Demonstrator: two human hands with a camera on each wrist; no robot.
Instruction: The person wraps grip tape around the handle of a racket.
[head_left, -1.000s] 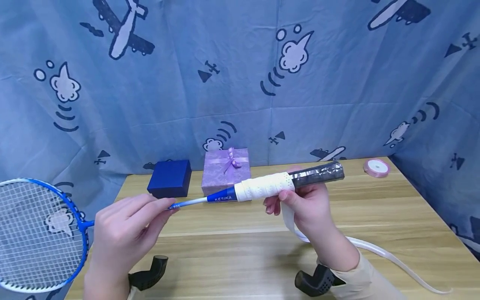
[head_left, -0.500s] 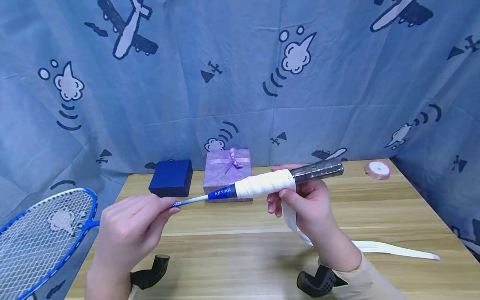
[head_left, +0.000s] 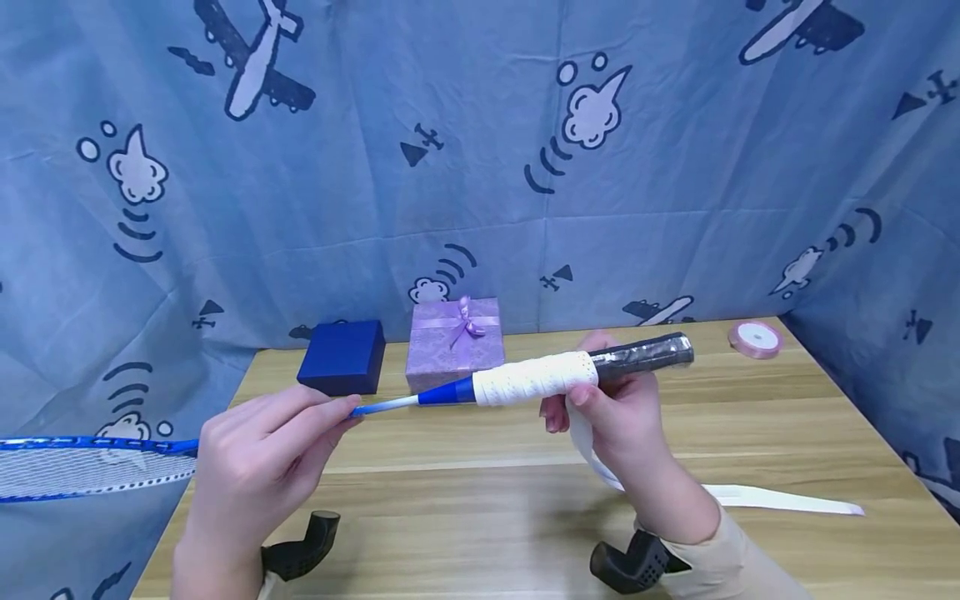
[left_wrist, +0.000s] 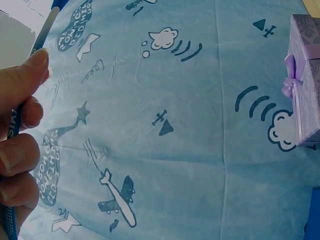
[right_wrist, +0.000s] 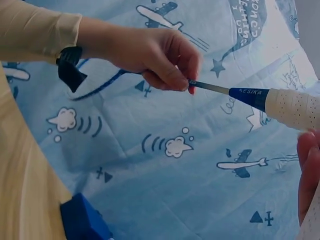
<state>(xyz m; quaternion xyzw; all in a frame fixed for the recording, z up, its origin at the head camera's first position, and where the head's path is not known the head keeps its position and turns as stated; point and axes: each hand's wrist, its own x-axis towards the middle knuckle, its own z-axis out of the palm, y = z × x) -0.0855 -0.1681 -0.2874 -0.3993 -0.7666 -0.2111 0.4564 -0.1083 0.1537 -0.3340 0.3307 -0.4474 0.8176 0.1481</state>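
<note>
A blue badminton racket (head_left: 448, 392) is held level above the table, its strung head (head_left: 90, 471) at the far left seen nearly edge-on. My left hand (head_left: 262, 467) pinches the thin shaft between thumb and fingers; the left wrist view shows those fingers (left_wrist: 20, 155) curled round it. White perforated grip tape (head_left: 536, 377) covers the front part of the handle, while the butt end (head_left: 645, 356) is black. With my right hand (head_left: 618, 417) I pinch the tape where it leaves the handle. The loose tape tail (head_left: 780, 498) runs under my wrist onto the table.
Toward the back of the wooden table (head_left: 450, 517) stand a dark blue box (head_left: 342, 357) and a purple gift box (head_left: 454, 337) with a bow. A pink ribbon spool (head_left: 755, 339) lies at the back right. Behind hangs a patterned blue curtain (head_left: 480, 167).
The racket has rolled about its shaft, its head turning from broad face to nearly edge-on. The white wrap reaches slightly farther along the handle, and the tape's tail has shifted on the table.
</note>
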